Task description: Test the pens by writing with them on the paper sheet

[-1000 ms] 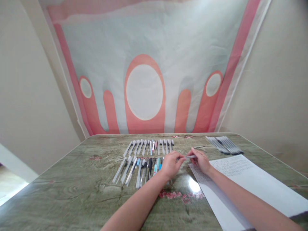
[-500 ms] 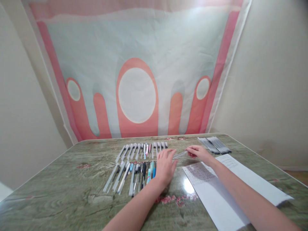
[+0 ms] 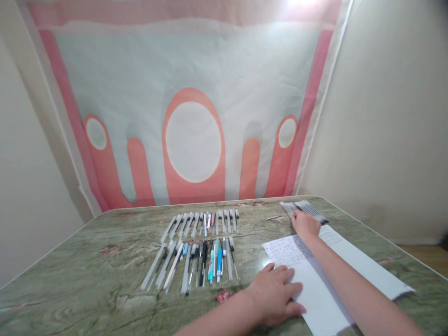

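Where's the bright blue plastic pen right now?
In the head view, the blue pen lies in the nearer row of pens, toward its right end, just right of the turquoise-and-white pen, left of your left hand.

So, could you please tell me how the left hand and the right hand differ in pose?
The left hand has its fingers spread; the right hand has them curled in. The left hand is nearer, partly over the paper; the right hand is farther out, by the rightmost pens. Both are bare.
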The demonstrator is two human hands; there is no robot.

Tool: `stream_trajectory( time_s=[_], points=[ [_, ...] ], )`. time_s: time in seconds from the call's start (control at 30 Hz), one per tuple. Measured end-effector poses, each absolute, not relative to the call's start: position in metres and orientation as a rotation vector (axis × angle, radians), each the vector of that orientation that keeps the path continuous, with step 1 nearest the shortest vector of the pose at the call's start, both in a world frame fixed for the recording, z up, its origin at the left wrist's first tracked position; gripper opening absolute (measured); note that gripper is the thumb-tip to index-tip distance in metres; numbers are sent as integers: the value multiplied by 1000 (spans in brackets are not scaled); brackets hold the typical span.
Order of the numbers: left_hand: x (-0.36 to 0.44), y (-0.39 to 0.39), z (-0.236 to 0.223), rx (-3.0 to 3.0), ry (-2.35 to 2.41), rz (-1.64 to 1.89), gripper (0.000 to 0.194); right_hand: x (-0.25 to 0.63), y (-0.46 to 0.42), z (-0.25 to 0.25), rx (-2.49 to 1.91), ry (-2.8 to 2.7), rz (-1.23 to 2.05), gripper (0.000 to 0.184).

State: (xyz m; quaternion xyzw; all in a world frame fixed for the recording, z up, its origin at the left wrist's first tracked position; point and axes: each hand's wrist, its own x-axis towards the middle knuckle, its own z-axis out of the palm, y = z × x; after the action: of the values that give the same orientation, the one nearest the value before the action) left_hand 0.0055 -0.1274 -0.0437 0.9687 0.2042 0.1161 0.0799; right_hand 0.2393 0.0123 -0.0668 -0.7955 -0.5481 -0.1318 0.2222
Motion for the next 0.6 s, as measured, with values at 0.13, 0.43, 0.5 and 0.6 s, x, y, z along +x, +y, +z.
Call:
stream_trajectory(
  time_s=[0.13, 0.43, 0.5, 0.6],
  points=[
    [6, -127, -45, 2898, 609, 360, 48, 238, 12, -70, -2224, -1653, -543, 21],
    [7, -127, -48, 2920, 599, 362, 48, 235, 11, -68, -2207, -1642, -542, 22],
    [7, -127, -48, 2928, 592, 356, 47, 223, 14, -61, -2106, -1722, -402, 21],
    [9, -127, -47, 2948, 564, 334, 47, 191, 22, -53, -1949, -1890, -32, 18]
  ],
)
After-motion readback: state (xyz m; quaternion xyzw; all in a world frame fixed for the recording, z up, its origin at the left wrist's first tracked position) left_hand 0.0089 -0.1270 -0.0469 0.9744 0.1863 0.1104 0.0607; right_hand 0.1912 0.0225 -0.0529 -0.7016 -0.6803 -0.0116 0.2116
